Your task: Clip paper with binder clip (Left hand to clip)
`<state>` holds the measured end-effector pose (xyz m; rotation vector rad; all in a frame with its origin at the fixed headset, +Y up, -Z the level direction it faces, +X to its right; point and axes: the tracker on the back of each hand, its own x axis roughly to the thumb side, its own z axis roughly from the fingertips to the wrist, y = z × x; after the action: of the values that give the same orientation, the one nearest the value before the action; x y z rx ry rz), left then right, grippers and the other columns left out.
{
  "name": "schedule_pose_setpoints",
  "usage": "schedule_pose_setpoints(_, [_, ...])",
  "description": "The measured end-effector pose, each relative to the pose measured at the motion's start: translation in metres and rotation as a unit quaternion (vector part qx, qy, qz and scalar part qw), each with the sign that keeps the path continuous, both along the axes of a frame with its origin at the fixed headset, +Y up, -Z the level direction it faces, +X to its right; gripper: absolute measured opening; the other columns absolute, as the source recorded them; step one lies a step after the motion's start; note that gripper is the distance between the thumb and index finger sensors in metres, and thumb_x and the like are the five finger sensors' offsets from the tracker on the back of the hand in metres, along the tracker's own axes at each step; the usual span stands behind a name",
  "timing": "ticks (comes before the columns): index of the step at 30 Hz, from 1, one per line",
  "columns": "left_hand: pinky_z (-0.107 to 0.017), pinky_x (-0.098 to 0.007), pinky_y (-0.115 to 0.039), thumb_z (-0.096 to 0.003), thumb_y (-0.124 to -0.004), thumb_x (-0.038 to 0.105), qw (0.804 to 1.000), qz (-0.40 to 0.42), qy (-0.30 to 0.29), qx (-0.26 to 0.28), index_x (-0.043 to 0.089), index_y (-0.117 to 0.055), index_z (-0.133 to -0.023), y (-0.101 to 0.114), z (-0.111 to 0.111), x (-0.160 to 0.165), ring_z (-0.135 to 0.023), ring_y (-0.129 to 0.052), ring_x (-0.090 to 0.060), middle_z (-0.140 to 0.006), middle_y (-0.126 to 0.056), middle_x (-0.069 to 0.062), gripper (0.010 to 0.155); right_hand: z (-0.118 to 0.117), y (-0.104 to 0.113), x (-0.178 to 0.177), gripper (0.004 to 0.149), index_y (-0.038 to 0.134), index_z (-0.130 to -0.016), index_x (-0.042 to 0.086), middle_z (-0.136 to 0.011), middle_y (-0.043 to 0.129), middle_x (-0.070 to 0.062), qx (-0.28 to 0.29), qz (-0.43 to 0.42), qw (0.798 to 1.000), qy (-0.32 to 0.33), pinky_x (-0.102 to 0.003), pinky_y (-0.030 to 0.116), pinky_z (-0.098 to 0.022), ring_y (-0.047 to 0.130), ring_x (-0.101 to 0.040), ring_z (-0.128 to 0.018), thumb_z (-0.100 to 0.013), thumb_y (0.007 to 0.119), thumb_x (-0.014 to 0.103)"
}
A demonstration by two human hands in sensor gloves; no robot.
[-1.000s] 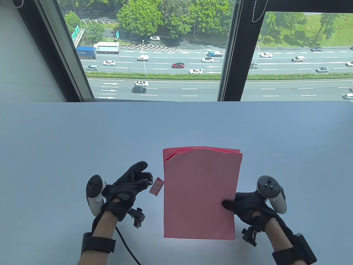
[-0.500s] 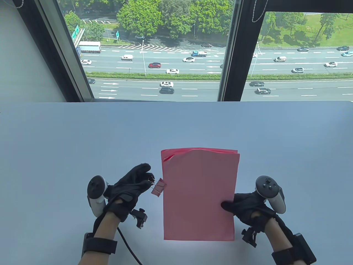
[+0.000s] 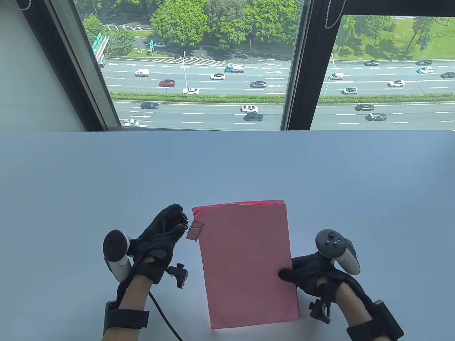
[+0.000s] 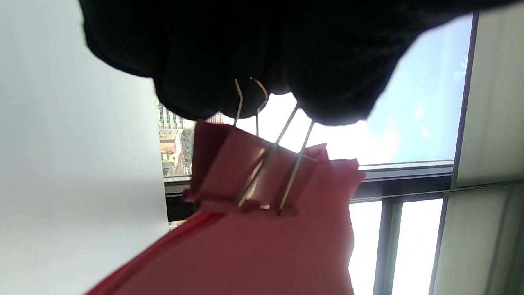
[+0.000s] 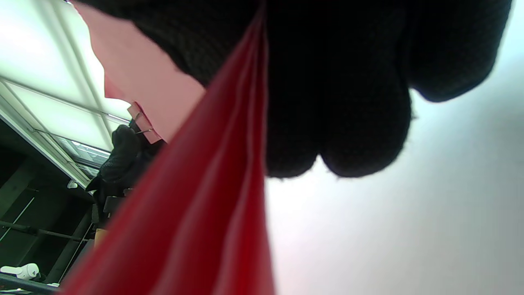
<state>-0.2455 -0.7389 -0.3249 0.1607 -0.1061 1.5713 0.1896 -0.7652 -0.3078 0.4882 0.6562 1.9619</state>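
Two gloved hands share the job here, each with its own part. The right hand (image 3: 307, 275) grips the pink paper stack (image 3: 245, 263) at about four o'clock on the sheet, thumb on top and fingers underneath, and holds it lifted and tilted off the white table (image 3: 71, 177). My guess is that this keeps the opposite edge stiff and free of the tabletop, so the clip has room to bite from both sides.

The left hand (image 3: 161, 232) pinches the two wire handles of the pink binder clip (image 3: 194, 231) between thumb and fingers. In the left wrist view the handles (image 4: 262, 131) run up into the glove and look squeezed together, which is what holds the mouth open. The clip sits at the stack's ten o'clock corner, on the long left edge just below the top. From the wrist camera its mouth appears to straddle the paper edge, though I cannot tell how deep the sheets sit inside.

The top edge of the stack looks slightly uneven at that corner, so a loose sheet could escape the bite. Letting go of the handles looks like the remaining step.
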Motion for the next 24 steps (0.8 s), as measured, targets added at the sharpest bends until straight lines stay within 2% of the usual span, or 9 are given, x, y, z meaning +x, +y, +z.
schedule_pose_setpoints(7, [-0.061,-0.055,-0.076,-0.035,-0.093,0.04,1.0,0.022,0.015,0.009,0.021,-0.077,-0.1,0.003,0.001,-0.008,-0.077,-0.094,-0.032,-0.092,-0.091,-0.008,0.07,0.002,-0.002,-0.004,0.042,0.095,-0.077,0.006,-0.049,0.106,-0.008,-0.017,0.025,0.999,0.032,-0.056,0.08,-0.042,0.106,-0.034,-0.041,-0.043,0.084,0.028])
schedule_pose_setpoints(13, [-0.062,-0.055,-0.075,-0.0352,-0.093,0.04,1.0,0.011,-0.007,0.006,0.021,-0.076,-0.101,0.003,0.0,-0.004,-0.078,-0.093,-0.033,-0.094,-0.09,-0.009,0.071,0.003,-0.003,-0.005,0.042,0.095,-0.077,0.006,-0.049,0.106,-0.008,-0.013,0.025,0.999,0.033,-0.056,0.08,-0.042,0.106,-0.034,-0.041,-0.043,0.084,0.028])
schedule_pose_setpoints(16, [-0.064,-0.056,-0.073,-0.0383,-0.091,0.041,0.999,0.018,-0.027,0.004,0.021,-0.071,-0.104,0.001,-0.001,-0.002,-0.085,-0.089,-0.037,-0.1,-0.085,-0.009,0.072,0.002,-0.002,-0.005,0.042,0.095,-0.077,0.006,-0.049,0.107,-0.008,-0.013,0.02,0.999,0.029,-0.056,0.08,-0.042,0.106,-0.033,-0.04,-0.043,0.084,0.028])
schedule_pose_setpoints(18, [-0.065,-0.059,-0.069,-0.0411,-0.089,0.04,1.0,0.014,-0.019,-0.003,0.022,-0.066,-0.107,0.001,-0.001,-0.001,-0.092,-0.081,-0.04,-0.105,-0.08,-0.009,0.073,0.001,-0.002,-0.002,0.042,0.095,-0.077,0.006,-0.048,0.107,-0.007,-0.008,0.015,1.0,0.012,-0.055,0.081,-0.042,0.107,-0.033,-0.04,-0.043,0.084,0.029])
schedule_pose_setpoints(21, [-0.069,-0.063,-0.053,-0.0419,-0.089,0.048,0.999,-0.033,-0.014,-0.012,0.025,-0.055,-0.112,0.001,0.001,0.0,-0.104,-0.05,-0.046,-0.118,-0.05,-0.012,0.081,-0.004,0.0,0.005,0.042,0.094,-0.076,0.006,-0.046,0.107,-0.005,0.002,0.018,0.999,-0.027,-0.053,0.082,-0.04,0.108,-0.031,-0.037,-0.043,0.083,0.03])
schedule_pose_setpoints(24, [-0.071,-0.063,-0.046,-0.0442,-0.085,0.049,0.996,-0.092,0.004,0.005,0.025,-0.053,-0.113,0.006,0.004,0.003,-0.106,-0.039,-0.046,-0.119,-0.04,-0.013,0.079,-0.007,-0.001,0.012,0.043,0.094,-0.076,0.004,-0.045,0.107,-0.004,-0.011,0.031,0.999,-0.042,-0.052,0.083,-0.04,0.108,-0.029,-0.036,-0.043,0.083,0.03])
